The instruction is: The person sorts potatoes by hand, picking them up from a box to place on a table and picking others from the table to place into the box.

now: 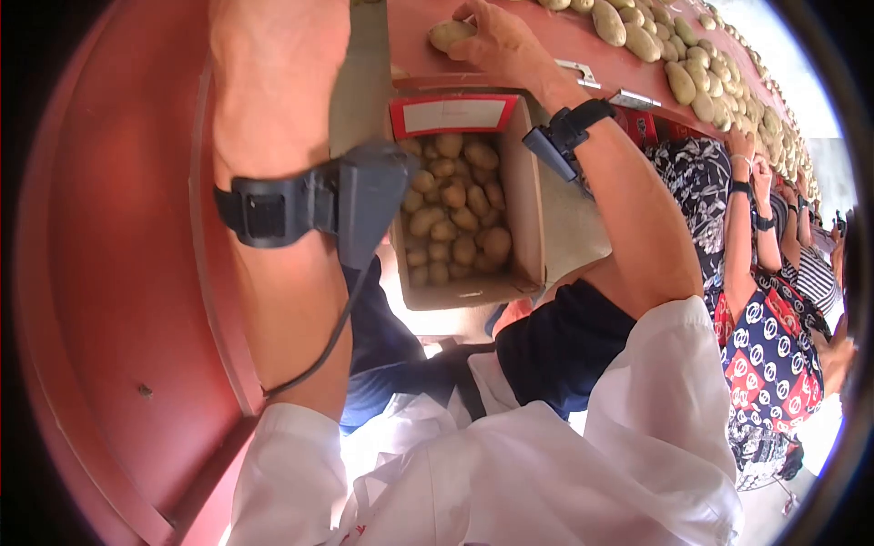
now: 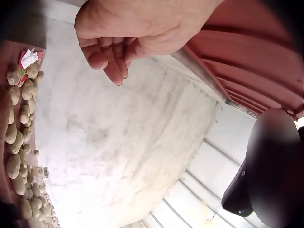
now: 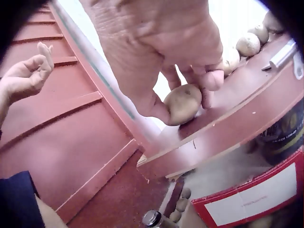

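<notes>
Seen from the head camera: red metal trough wall [image 1: 118, 300] filling the nine o'clock side; red ledge [image 1: 546, 41] running from twelve toward two o'clock, lined with a row of potatoes [image 1: 692, 77]. Below the ledge, at centre, an open cardboard box [image 1: 523, 209] with a red-bordered label, partly filled with more potatoes. White sleeves and dark apron at six o'clock; other people's patterned clothes at three to four o'clock. Left hand [image 2: 128, 35] raised near the trough wall, at eleven o'clock from the box, fingers loosely curled, holding nothing. Right hand [image 3: 175, 66] at twelve o'clock above the box, thumb and fingers pinching one potato [image 3: 183, 103], resting on the near end of the ledge, just above the box's label edge.
</notes>
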